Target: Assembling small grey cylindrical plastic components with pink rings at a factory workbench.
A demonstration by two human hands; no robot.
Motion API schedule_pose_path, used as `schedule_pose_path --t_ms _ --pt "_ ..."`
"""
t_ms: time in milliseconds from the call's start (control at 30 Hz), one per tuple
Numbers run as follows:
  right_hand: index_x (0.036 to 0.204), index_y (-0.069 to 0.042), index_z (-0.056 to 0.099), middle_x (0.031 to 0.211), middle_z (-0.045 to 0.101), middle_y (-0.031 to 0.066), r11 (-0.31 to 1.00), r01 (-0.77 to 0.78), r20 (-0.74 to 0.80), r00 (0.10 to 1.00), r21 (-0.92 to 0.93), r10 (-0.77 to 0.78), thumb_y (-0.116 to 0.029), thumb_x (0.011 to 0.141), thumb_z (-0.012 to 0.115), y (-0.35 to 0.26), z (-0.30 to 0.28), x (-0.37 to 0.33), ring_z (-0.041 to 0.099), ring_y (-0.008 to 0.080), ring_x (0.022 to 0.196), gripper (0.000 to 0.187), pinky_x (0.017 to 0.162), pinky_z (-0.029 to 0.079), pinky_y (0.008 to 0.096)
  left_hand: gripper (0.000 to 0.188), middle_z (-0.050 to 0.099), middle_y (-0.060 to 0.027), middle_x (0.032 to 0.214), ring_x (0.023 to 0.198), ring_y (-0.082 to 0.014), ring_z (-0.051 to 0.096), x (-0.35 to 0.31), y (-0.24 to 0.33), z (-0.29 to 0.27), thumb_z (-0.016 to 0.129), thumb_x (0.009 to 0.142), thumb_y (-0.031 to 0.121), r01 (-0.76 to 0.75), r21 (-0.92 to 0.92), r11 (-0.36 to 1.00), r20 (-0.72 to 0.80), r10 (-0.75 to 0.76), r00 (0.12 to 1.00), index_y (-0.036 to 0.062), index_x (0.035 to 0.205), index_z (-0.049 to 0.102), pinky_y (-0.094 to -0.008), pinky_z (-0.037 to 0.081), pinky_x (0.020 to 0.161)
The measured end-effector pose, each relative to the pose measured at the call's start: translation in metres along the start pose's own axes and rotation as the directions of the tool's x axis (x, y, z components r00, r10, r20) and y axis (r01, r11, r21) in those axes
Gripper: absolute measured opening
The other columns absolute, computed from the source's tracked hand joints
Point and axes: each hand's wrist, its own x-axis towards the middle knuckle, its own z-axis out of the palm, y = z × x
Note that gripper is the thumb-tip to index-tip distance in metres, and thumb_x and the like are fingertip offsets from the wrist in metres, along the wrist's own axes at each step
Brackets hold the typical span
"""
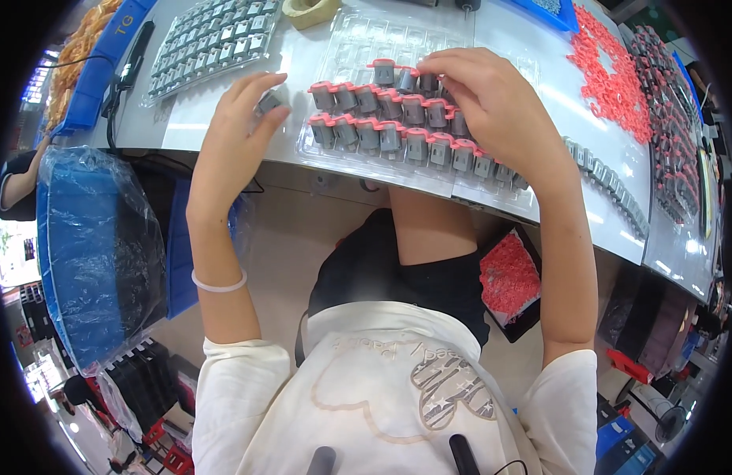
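Observation:
My left hand is raised left of a clear plastic tray, with a small grey motor between its thumb and fingers. In that tray stand rows of grey motors, most topped with pink-red plastic pieces. Above the tray, my right hand curls over the far, shorter row. Its fingertips are down at a motor near that row's right end. What those fingers pinch is hidden beneath them.
Another clear tray of bare motors lies at the far left. A tape roll sits behind. Loose pink-red pieces are heaped at the right, beside a line of motors. A blue plastic-wrapped bin stands left of the table.

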Motion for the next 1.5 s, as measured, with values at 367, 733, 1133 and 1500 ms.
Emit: schedule_pose_path --t_ms 367,733,1133,1500 --pt "0.106 -0.004 0.061 0.105 0.061 0.011 0.998 -0.063 -0.147 0.987 -0.001 0.062 -0.007 0.082 0.056 0.007 -0.038 -0.023 0.055 0.0268 0.102 0.024 0.091 0.041 0.0353 0.028 0.06 -0.0105 0.099 0.089 -0.0207 0.058 -0.008 0.001 0.004 0.054 0.081 -0.003 0.055 -0.155 0.986 -0.183 -0.083 0.98 -0.0009 0.109 0.058 -0.0285 0.045 0.08" --pt "0.108 -0.003 0.062 0.102 0.063 0.0074 0.885 -0.46 -0.263 0.865 -0.077 0.427 -0.012 0.085 0.058 0.147 -0.118 -0.066 0.058 0.012 0.083 0.025 0.074 0.046 0.0266 0.021 0.055 -0.0136 0.087 0.067 -0.0268 0.062 -0.053 0.065 0.004 0.07 0.079 0.015 -0.078 -0.982 0.17 -0.094 -0.09 0.991 -0.0001 0.088 0.058 -0.0327 0.054 0.049" --pt "0.088 -0.002 0.066 0.087 0.063 0.0113 0.747 -0.361 -0.247 0.932 -0.559 0.265 -0.017 0.079 0.062 0.197 -0.086 -0.025 0.059 0.0241 0.078 0.018 0.071 0.046 0.0327 0.022 0.061 -0.0203 0.085 0.072 -0.0288 0.065 -0.065 0.096 0.041 0.072 0.077 0.012 -0.031 -0.932 0.362 0.038 0.182 0.983 -0.0008 0.091 0.06 -0.03 0.055 0.054" --pt "0.09 0.002 0.066 0.077 0.066 0.0077 0.842 -0.539 -0.437 0.761 -0.016 0.479 -0.015 0.083 0.063 0.18 -0.116 -0.035 0.061 0.0129 0.068 0.019 0.063 0.046 0.0247 0.026 0.06 -0.0204 0.088 0.076 -0.0275 0.065 -0.074 0.112 0.053 0.071 0.076 0.008 0.064 -0.95 0.307 0.117 0.158 0.981 -0.004 0.095 0.058 -0.0299 0.056 0.058"
